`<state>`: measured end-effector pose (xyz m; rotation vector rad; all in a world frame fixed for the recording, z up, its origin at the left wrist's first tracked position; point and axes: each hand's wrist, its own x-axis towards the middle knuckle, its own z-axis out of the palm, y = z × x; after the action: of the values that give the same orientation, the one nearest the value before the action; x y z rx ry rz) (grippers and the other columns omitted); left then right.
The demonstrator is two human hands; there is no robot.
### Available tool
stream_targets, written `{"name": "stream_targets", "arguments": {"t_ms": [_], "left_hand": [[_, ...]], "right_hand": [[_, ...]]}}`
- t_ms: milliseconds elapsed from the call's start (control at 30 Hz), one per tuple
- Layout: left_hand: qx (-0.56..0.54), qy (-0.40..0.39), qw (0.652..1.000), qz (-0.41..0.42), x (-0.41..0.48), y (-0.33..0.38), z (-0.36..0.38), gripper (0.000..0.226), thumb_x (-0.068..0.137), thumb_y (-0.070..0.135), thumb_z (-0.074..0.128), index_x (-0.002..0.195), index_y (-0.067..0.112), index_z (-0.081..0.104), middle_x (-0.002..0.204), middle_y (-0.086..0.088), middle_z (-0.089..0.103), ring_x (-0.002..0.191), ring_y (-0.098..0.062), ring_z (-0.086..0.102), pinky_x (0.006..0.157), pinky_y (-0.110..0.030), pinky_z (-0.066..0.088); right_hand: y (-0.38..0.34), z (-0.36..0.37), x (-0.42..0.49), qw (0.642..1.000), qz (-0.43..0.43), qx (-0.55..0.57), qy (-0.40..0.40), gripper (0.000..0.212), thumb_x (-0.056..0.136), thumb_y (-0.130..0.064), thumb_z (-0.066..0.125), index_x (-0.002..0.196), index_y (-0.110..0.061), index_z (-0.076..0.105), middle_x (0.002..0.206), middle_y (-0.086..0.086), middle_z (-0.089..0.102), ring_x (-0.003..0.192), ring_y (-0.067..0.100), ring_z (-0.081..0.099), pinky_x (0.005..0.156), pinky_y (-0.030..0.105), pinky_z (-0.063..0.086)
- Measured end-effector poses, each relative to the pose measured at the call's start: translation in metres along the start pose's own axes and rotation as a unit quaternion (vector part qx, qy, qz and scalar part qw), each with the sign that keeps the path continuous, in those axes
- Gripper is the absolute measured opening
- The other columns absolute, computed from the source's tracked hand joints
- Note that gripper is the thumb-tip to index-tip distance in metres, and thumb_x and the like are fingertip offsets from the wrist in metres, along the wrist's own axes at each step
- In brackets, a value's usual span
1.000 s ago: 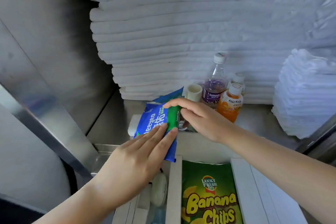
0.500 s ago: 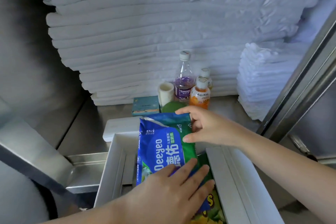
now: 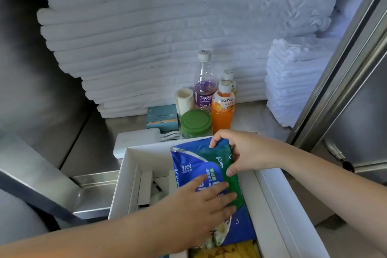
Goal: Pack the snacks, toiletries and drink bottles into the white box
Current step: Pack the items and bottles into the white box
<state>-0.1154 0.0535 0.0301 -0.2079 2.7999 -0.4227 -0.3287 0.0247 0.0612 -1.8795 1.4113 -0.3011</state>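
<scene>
A blue and green wipes pack [image 3: 196,165] lies in the right compartment of the white box [image 3: 272,195], over the yellow banana chips bag [image 3: 232,250]. My left hand [image 3: 199,205] presses flat on the pack's lower half. My right hand [image 3: 245,151] grips the pack's far end, fingers curled over its top edge and thumb on its face. Behind the box stand an orange Mogu Mogu bottle [image 3: 223,111], a second small bottle [image 3: 229,80] behind it, a clear purple-label bottle [image 3: 204,84], a green-lidded jar [image 3: 195,122], a teal box [image 3: 162,116] and a white roll [image 3: 184,100].
A white power bank [image 3: 136,142] with cables lies at the box's far left corner. Folded white linen [image 3: 167,27] is stacked high at the back, with a smaller towel pile [image 3: 289,81] at the right. Steel walls and a metal frame [image 3: 345,58] close in both sides.
Both hands have brought the wipes pack from the shelf down into the box, onto the banana chips bag. The view has shifted, showing more of the shelf items.
</scene>
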Motion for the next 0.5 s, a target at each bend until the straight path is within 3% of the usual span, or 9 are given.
{"name": "stream_targets", "arguments": {"t_ms": [67, 133, 267, 367, 500], "left_hand": [[-0.018, 0.019, 0.999, -0.022, -0.002, -0.009, 0.007, 0.062, 0.096, 0.043, 0.037, 0.148, 0.024, 0.011, 0.158, 0.000, 0.008, 0.145, -0.023, 0.002, 0.111, -0.052, 0.006], [-0.067, 0.027, 0.995, -0.071, -0.006, -0.016, 0.011, 0.067, 0.095, 0.047, 0.038, 0.148, 0.028, 0.001, 0.158, 0.002, -0.003, 0.144, -0.021, -0.007, 0.110, -0.045, -0.001], [-0.148, -0.002, 0.971, -0.187, -0.015, -0.026, 0.016, 0.078, 0.090, 0.056, 0.043, 0.149, 0.026, 0.000, 0.158, 0.000, 0.003, 0.144, -0.017, 0.005, 0.113, -0.034, 0.009], [-0.175, -0.036, 0.960, -0.214, -0.016, -0.028, 0.019, 0.087, 0.088, 0.060, 0.043, 0.149, 0.023, -0.006, 0.158, 0.000, -0.002, 0.143, -0.015, 0.008, 0.113, -0.030, 0.010], [-0.193, -0.068, 0.954, -0.217, -0.015, -0.025, 0.022, 0.095, 0.086, 0.063, 0.044, 0.147, 0.021, -0.015, 0.157, -0.003, -0.013, 0.144, -0.017, 0.001, 0.113, -0.032, 0.009]], "right_hand": [[0.001, 0.001, -0.002, 0.999, 0.016, -0.048, -0.010, 0.058, 0.067, -0.025, 0.084, 0.103, -0.047, 0.044, 0.098, -0.022, 0.057, 0.081, -0.003, 0.059, 0.066, 0.016, 0.050], [0.002, 0.002, -0.002, 0.994, 0.029, -0.103, -0.029, 0.051, 0.071, -0.030, 0.081, 0.104, -0.043, 0.044, 0.092, -0.022, 0.053, 0.078, -0.003, 0.057, 0.057, 0.010, 0.045], [0.007, 0.008, 0.002, 0.990, 0.061, -0.098, -0.075, 0.020, 0.089, -0.025, 0.063, 0.091, -0.036, 0.047, 0.079, -0.008, 0.065, 0.067, 0.000, 0.066, 0.051, 0.009, 0.044], [0.006, 0.010, 0.006, 0.991, 0.074, -0.079, -0.081, 0.024, 0.092, -0.013, 0.058, 0.090, -0.033, 0.044, 0.078, 0.002, 0.072, 0.066, 0.000, 0.068, 0.057, 0.013, 0.050], [0.006, 0.010, 0.006, 0.987, 0.080, -0.099, -0.094, 0.029, 0.089, -0.015, 0.062, 0.094, -0.034, 0.041, 0.077, -0.002, 0.072, 0.067, 0.000, 0.068, 0.053, 0.011, 0.046]]}}
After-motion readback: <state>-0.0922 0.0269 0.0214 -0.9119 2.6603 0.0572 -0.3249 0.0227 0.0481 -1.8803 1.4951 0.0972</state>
